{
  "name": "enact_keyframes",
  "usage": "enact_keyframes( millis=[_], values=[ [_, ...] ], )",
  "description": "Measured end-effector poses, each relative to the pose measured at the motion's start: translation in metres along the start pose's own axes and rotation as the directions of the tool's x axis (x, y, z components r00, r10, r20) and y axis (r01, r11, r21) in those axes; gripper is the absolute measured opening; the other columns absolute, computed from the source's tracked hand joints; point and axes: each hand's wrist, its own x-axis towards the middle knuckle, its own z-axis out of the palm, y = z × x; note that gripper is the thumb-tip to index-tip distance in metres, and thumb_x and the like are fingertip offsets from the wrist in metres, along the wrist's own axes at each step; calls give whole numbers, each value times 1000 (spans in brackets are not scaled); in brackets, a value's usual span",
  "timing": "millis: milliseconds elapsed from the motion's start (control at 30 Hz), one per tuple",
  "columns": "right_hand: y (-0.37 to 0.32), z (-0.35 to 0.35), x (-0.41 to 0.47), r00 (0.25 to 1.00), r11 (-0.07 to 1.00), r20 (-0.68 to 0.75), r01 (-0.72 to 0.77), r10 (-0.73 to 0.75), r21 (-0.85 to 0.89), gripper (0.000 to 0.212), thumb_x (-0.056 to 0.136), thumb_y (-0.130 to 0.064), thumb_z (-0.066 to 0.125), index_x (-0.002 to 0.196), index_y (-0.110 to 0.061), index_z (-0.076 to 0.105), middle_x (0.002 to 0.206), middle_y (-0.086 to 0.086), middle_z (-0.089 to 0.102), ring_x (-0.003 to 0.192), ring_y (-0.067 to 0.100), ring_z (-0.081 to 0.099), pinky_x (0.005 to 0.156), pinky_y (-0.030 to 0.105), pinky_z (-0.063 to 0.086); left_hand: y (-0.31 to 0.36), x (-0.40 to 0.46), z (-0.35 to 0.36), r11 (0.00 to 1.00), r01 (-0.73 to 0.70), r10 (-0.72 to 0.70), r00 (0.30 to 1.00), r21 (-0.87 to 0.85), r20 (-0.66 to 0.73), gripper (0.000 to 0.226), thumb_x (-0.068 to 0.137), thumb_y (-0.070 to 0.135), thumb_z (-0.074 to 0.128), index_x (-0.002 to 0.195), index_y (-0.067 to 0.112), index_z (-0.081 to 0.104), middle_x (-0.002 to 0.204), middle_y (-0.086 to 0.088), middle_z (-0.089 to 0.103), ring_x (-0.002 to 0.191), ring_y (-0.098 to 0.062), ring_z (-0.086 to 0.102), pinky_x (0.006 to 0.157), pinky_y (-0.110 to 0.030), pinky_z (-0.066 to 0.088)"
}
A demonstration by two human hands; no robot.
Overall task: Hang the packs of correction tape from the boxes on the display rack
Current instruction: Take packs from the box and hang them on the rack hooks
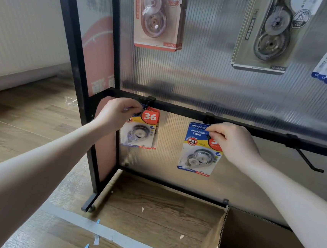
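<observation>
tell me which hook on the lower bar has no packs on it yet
The rightmost hook, right of the right hand. It juts out bare, while the two hooks to its left carry blue correction tape packs held by the hands.

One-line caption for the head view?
Left hand and right hand each pinch a pack at the rack's lower bar.

We see a wood-plank floor [29,123] w/ a strip of pale masking tape [81,223] across it at bottom, plus small blue and white scraps nearby. A white ribbed wall panel [22,22] fills the left, w/ a white baseboard [13,81] under it. A bit of clear plastic wrap [70,101] lies on the planks. Light is soft, even.
</observation>
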Motion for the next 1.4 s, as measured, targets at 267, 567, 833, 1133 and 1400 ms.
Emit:
enact_keyframes(
  millis=[267, 567, 833, 1133, 1400],
  values=[
    [5, 5, 9, 1000, 997, -27, 14, -16, -79, 26, 97, -23, 46, 115, -17, 63, 108, 3, 65, 97, 19, 57, 72, 31, 46, 4, 4, 6, 993, -60, 64, 997, 101, -39, 17, 92, 10, 54, 101, 8, 69, 100, -1, 66, 89, -7, 52, 66, 3, 32],
    [2, 2, 4, 996, 972, -61, 45, -61, -231, 29, 96, -20, 49, 123, -14, 58, 111, 7, 63, 102, 26, 55, 82, 36, 43, 1, -4, 4, 988, -68, 81, 992, 138, -93, 21, 89, 10, 58, 108, 11, 68, 108, -8, 65, 100, -24, 56, 81, -29, 41],
    [24, -15, -27, 997, 951, -66, -46, 27, -305, 43, 93, -20, 52, 135, -13, 45, 131, 7, 49, 119, 24, 46, 96, 36, 40, 14, -34, -6, 971, -59, 90, 988, 230, -126, 36, 85, 3, 60, 121, 5, 58, 122, -14, 59, 117, -32, 52, 99, -45, 40],
    [71, -32, -97, 981, 925, -15, -188, 194, -330, 46, 95, -28, 49, 139, -21, 39, 142, 1, 41, 126, 19, 44, 102, 31, 38, 46, -99, 23, 967, -51, 70, 995, 248, -70, 50, 85, 19, 59, 132, 8, 48, 138, -11, 46, 127, -28, 41, 103, -44, 36],
    [129, -51, -178, 925, 859, 32, -338, 378, -385, 47, 96, -33, 44, 141, -20, 35, 141, 2, 41, 124, 20, 44, 101, 33, 40, 102, -124, 92, 957, -89, 52, 989, 277, 138, 57, 88, 41, 52, 137, 14, 43, 146, -8, 39, 136, -26, 32, 109, -39, 28]
  ],
)
